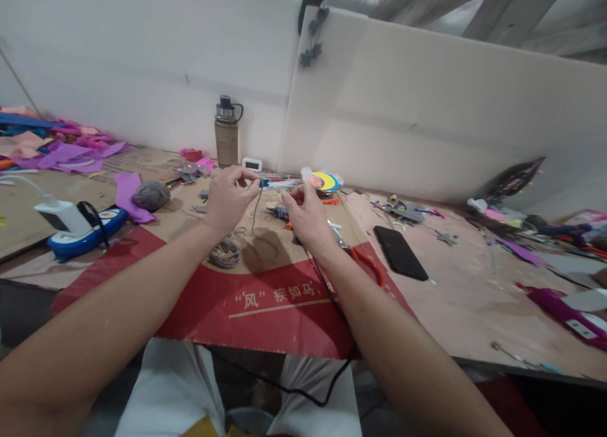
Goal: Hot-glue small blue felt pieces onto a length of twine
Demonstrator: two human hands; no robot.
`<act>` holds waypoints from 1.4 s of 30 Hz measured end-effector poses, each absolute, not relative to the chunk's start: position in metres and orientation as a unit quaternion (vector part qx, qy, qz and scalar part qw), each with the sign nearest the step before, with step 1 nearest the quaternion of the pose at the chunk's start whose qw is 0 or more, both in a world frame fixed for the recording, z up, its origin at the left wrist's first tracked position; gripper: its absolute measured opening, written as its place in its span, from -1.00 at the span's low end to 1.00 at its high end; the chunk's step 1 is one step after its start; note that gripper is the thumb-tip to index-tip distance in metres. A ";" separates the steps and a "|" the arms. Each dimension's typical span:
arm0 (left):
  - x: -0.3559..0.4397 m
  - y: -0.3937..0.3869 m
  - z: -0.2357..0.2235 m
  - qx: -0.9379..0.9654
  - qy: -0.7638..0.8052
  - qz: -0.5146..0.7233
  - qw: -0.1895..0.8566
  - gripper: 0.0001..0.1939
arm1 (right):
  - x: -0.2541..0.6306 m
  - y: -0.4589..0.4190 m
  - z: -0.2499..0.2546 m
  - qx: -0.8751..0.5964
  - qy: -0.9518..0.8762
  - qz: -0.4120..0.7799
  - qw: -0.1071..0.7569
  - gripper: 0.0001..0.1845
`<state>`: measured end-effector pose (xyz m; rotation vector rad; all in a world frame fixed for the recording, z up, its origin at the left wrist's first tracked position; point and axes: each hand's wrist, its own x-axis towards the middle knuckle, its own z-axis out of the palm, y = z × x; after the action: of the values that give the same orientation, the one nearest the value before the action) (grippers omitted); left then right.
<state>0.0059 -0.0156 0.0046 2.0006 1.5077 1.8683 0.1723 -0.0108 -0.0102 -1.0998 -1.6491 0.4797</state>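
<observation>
My left hand (231, 196) is raised over the cardboard, its thumb and forefinger pinched on a grey cord (257, 214). At those fingertips shows a small dark blue piece (264, 183), too small to name. The cord hangs down toward a loose coil of grey cord (224, 255) lying on the board. A short gap to the right, my right hand (307, 214) has its fingers curled toward the thumb; whatever they hold, if anything, cannot be made out. Scissors with orange handles (372, 267) lie partly hidden behind my right wrist.
Red-and-tan cardboard (203, 310) covers the table's front. Left are a grey yarn ball (152, 195), a blue power strip (85, 234) and purple scraps (128, 193). A bottle (226, 136) stands behind; a black phone (401, 252) lies right. A black cable (327, 393) hangs by my lap.
</observation>
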 end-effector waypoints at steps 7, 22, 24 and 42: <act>0.014 -0.019 0.000 0.670 0.460 0.582 0.012 -0.93 | 0.138 -0.023 -0.010 -0.315 -0.557 0.521 0.565 -0.68; 0.025 -0.022 0.003 0.604 0.421 0.639 0.225 -0.93 | 0.146 -0.019 -0.006 -0.356 -0.605 0.368 0.610 -0.91; 0.026 -0.022 0.003 0.599 0.413 0.645 0.234 -0.91 | 0.146 -0.019 -0.005 -0.358 -0.602 0.369 0.611 -0.90; 0.028 -0.020 -0.001 0.575 0.366 0.660 0.317 -0.90 | 0.147 -0.018 -0.004 -0.399 -0.584 0.355 0.612 -0.85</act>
<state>0.0278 -0.0203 -0.0009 1.5131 0.9634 1.7375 0.1473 -0.0179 -0.0035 -0.9214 -1.3464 0.8180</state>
